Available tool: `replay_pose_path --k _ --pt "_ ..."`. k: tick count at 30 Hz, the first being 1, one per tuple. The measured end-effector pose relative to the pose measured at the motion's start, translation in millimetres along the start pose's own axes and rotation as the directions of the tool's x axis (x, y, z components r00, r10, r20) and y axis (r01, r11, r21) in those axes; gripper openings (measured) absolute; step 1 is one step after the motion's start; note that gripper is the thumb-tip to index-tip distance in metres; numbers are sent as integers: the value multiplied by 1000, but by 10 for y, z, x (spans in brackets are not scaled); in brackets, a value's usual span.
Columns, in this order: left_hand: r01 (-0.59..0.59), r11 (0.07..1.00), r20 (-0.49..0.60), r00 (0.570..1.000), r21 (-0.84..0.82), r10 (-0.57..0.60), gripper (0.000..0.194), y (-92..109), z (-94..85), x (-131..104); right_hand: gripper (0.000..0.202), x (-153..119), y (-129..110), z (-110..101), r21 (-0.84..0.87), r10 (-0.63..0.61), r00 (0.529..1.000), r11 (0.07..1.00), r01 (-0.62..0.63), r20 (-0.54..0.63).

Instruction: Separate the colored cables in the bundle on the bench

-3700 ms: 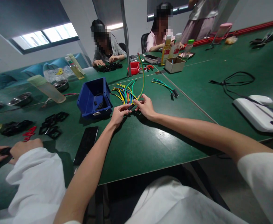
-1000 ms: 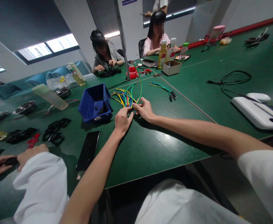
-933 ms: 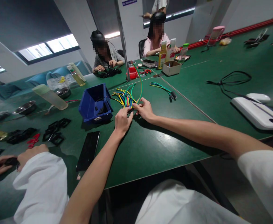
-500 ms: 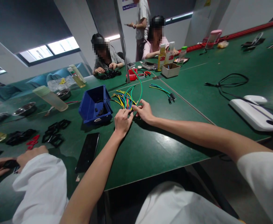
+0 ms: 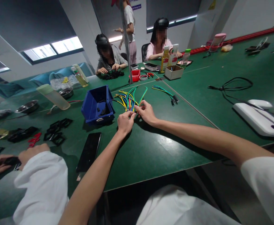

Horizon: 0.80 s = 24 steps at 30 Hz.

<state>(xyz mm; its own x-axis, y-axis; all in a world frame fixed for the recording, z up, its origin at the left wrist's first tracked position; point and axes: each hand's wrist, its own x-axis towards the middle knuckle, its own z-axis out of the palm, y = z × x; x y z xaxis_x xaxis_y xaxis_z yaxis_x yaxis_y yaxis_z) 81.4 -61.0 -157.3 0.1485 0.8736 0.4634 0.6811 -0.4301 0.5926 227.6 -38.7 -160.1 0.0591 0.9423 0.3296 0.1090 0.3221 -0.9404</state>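
Note:
My right hand (image 5: 147,113) pinches a green wire (image 5: 145,93), whose free length arches up and away from the fingers. Close beside it, my left hand (image 5: 125,122) has thumb and forefinger pressed together; whatever small piece lies between them is hidden. The fingertips of both hands nearly meet. Just beyond them lies a loose bunch of yellow, blue, green and red wires (image 5: 125,99). A blue bin (image 5: 88,101) with small black pieces (image 5: 103,111) inside stands left of the bunch. Off to the right rest several wires (image 5: 163,90) ending in black connectors (image 5: 174,100).
A black phone (image 5: 89,152) lies beside my left forearm. Near it, a co-worker's white sleeve (image 5: 42,184) reaches in from the left. Black frames (image 5: 57,131), a red box (image 5: 135,75), a cardboard box (image 5: 173,72) and a white device (image 5: 251,118) also occupy the green table.
The green wire's arch has dropped lower and leans right. Both hands stay close together. My view has shifted slightly, and the standing person in the background has moved left.

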Motion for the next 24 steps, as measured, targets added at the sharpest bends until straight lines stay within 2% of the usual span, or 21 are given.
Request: replay_pose_path --k 4,11,20,22,24 --pt "96 980 28 995 -172 -92 18 24 14 16 33 -5 -22 -2 -45 -1 999 999 3 51" --pt "169 912 134 983 -373 -128 20 -71 13 54 33 4 -4 4 -37 7 983 999 0 182" --pt "190 883 177 976 -430 -124 12 -38 23 29 35 28 52 13 -19 59 955 998 -56 292" --pt "184 908 157 979 -377 -133 12 -69 34 28 35 32 69 16 -28 62 955 998 -57 291" --pt "171 953 141 980 -249 -138 15 -93 13 48 35 39 95 17 -57 60 958 997 -46 280"
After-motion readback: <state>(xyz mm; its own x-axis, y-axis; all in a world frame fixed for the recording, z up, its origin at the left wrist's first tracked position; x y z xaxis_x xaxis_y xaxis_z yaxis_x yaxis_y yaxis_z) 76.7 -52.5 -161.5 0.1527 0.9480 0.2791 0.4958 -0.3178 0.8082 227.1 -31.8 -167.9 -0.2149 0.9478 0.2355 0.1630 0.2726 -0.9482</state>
